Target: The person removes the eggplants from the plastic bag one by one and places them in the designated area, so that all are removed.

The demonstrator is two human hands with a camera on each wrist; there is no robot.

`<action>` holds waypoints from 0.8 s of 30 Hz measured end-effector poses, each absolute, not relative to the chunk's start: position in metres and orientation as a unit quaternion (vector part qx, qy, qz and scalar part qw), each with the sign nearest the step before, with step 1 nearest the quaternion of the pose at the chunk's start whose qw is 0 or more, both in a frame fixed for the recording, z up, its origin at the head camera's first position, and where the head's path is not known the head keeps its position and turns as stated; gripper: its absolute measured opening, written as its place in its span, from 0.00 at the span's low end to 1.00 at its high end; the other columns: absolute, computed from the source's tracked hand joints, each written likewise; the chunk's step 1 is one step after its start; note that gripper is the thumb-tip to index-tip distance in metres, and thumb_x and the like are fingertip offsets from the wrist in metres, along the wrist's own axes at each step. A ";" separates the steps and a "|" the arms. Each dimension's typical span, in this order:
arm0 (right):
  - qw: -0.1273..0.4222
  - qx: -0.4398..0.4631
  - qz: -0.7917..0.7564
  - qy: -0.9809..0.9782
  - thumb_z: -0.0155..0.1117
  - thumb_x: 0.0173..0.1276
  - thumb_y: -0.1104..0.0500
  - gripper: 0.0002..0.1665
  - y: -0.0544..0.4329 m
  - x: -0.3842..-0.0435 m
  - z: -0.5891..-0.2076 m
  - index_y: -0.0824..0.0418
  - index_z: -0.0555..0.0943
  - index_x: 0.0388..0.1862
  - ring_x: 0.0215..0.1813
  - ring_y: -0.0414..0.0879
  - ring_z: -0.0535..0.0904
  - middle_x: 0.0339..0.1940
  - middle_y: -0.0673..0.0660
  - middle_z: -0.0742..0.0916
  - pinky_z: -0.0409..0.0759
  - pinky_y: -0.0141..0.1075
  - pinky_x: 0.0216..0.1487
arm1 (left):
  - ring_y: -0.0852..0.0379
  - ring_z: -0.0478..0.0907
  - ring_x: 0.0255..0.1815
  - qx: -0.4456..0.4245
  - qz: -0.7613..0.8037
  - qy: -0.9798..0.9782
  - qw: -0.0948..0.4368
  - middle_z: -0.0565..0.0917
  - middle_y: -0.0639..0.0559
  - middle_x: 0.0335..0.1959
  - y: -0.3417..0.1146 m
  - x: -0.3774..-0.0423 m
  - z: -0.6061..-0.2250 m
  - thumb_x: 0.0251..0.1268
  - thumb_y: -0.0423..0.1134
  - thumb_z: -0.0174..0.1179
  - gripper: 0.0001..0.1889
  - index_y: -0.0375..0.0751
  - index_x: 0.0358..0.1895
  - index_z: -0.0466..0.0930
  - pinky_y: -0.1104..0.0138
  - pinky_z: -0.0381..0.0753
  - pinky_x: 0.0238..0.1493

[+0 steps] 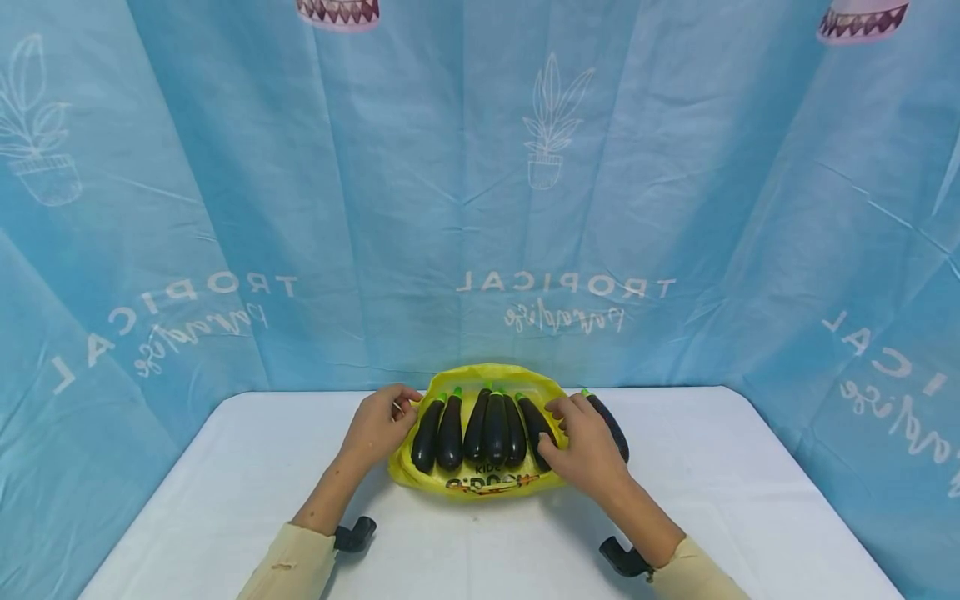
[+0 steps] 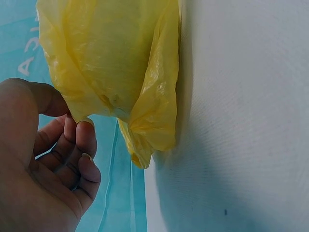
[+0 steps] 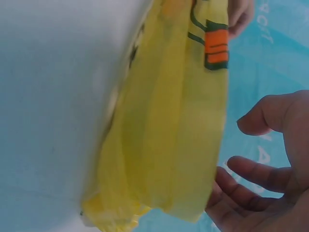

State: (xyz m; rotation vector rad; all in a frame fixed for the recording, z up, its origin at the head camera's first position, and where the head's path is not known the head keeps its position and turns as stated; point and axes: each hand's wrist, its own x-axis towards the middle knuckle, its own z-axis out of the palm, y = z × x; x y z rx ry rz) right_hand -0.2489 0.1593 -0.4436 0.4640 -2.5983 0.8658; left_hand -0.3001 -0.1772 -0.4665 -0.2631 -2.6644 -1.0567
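Observation:
Several dark eggplants (image 1: pixel 496 429) lie side by side in a yellow plastic bag (image 1: pixel 480 492), its mouth spread wide on the table. At the bag's left edge my left hand (image 1: pixel 382 423) pinches the rim. The left wrist view shows thumb and fingertips of that hand (image 2: pixel 53 145) meeting at a corner of the yellow plastic. Over the bag's right side is my right hand (image 1: pixel 588 442), fingers apart and relaxed, close to the rightmost eggplant inside. The right wrist view has this hand (image 3: pixel 270 169) with its fingertips right at the bag's edge and nothing gripped.
One more eggplant (image 1: pixel 611 427) lies outside the bag, partly hidden behind my right hand. The table has a white cover (image 1: pixel 750 500). A blue curtain (image 1: pixel 405 208) with plant drawings and mirrored lettering hangs right behind the table's far edge.

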 end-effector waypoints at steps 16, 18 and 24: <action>0.152 0.146 0.281 -0.936 0.75 0.66 0.58 0.25 0.150 -0.252 -0.461 0.66 0.83 0.59 0.55 0.53 0.83 0.55 0.60 0.84 0.84 0.48 0.56 | 0.56 0.75 0.33 -0.088 -0.367 -0.917 0.127 0.80 0.53 0.35 -0.176 -0.299 -0.467 0.71 0.35 0.62 0.09 0.43 0.50 0.87 0.63 0.77 0.37; 0.152 0.143 0.276 -0.938 0.75 0.66 0.58 0.24 0.150 -0.252 -0.463 0.66 0.83 0.59 0.55 0.54 0.83 0.54 0.60 0.84 0.84 0.49 0.57 | 0.56 0.75 0.33 -0.089 -0.366 -0.917 0.127 0.80 0.53 0.35 -0.176 -0.299 -0.466 0.71 0.35 0.62 0.09 0.42 0.50 0.87 0.63 0.76 0.37; 0.142 0.131 0.264 -0.945 0.76 0.65 0.57 0.25 0.149 -0.254 -0.468 0.66 0.83 0.57 0.54 0.54 0.83 0.53 0.61 0.84 0.83 0.50 0.57 | 0.55 0.75 0.33 -0.087 -0.365 -0.918 0.128 0.80 0.52 0.35 -0.176 -0.299 -0.467 0.71 0.35 0.62 0.09 0.42 0.50 0.87 0.62 0.77 0.37</action>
